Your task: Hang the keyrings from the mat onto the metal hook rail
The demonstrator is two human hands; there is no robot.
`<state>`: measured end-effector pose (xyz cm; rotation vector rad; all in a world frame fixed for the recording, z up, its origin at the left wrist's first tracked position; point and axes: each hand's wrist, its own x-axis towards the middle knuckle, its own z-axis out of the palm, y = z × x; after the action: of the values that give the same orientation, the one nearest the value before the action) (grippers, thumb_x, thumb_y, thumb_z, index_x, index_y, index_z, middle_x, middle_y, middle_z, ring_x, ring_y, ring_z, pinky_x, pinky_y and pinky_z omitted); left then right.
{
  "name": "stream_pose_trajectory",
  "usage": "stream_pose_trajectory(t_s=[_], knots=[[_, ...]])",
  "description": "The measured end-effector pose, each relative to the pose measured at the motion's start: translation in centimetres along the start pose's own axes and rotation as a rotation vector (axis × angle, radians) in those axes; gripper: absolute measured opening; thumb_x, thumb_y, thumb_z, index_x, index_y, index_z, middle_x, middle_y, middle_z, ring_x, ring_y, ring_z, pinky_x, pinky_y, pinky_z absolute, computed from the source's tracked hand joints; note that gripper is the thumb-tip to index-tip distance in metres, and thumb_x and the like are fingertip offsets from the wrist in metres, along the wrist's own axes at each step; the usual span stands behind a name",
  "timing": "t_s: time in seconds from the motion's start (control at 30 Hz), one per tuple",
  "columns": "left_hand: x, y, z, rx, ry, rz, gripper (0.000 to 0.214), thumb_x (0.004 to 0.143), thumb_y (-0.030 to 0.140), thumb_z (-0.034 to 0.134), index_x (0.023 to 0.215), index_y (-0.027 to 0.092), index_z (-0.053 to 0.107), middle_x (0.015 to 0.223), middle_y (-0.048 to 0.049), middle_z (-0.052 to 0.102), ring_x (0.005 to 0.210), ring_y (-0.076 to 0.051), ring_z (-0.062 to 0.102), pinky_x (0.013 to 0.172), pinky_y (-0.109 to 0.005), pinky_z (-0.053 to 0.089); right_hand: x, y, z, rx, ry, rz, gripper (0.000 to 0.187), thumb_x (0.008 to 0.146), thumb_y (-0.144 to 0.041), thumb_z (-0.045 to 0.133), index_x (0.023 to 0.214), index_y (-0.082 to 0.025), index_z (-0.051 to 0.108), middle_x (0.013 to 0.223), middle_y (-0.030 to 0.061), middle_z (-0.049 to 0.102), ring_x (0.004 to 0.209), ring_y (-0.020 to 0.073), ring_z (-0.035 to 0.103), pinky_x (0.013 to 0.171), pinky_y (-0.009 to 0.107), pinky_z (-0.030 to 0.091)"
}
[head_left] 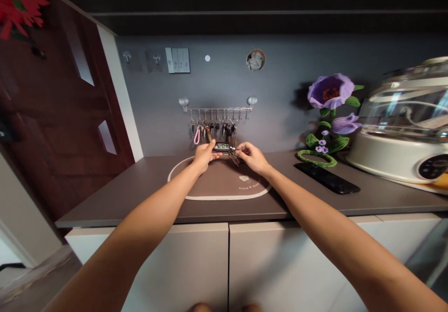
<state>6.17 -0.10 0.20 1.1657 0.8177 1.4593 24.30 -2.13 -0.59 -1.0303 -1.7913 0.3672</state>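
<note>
My left hand [205,155] is closed on a dark car key fob [221,147] with several buttons, held level over the brown mat [210,186]. At the fob's right end, my right hand [252,157] pinches the metal key ring [234,156], from which small metal pieces dangle. Just behind both hands, a clear hook rail [219,110] is fixed to the grey wall. Several keys hang from it, along with a pink strap [197,135]. Parts of the lower hanging keys are hidden behind the fob and fingers.
A black phone [327,177] lies on the counter at the right, before a purple crocheted flower [331,92]. Farther right stands a white appliance [392,149] with a clear cover. A dark red door [66,107] is at the left, and white cabinet doors [182,265] are below.
</note>
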Motion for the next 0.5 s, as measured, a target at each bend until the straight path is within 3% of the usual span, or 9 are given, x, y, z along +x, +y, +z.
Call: stream_pose_trajectory(t_s=[0.23, 0.5], knots=[[0.25, 0.45, -0.10, -0.085, 0.030, -0.029, 0.027, 0.076, 0.035, 0.057, 0.081, 0.008, 0.055, 0.057, -0.0065, 0.062, 0.052, -0.014, 0.062, 0.053, -0.022, 0.047, -0.37, -0.99, 0.11, -0.053, 0.016, -0.028, 0.025, 0.074, -0.039, 0.052, 0.086, -0.018, 0.056, 0.077, 0.0010, 0.061, 0.067, 0.0109, 0.053, 0.067, 0.025, 0.042], [0.58, 0.46, -0.28, -0.205, 0.001, -0.039, 0.023, 0.079, 0.032, 0.055, 0.084, 0.010, 0.052, 0.059, -0.0058, 0.062, 0.052, -0.012, 0.061, 0.051, -0.021, 0.045, 0.00, -0.79, 0.24, -0.130, 0.077, -0.093, 0.024, 0.080, -0.034, 0.046, 0.089, -0.018, 0.061, 0.090, 0.0048, 0.063, 0.084, 0.0147, 0.056, 0.080, 0.029, 0.041]])
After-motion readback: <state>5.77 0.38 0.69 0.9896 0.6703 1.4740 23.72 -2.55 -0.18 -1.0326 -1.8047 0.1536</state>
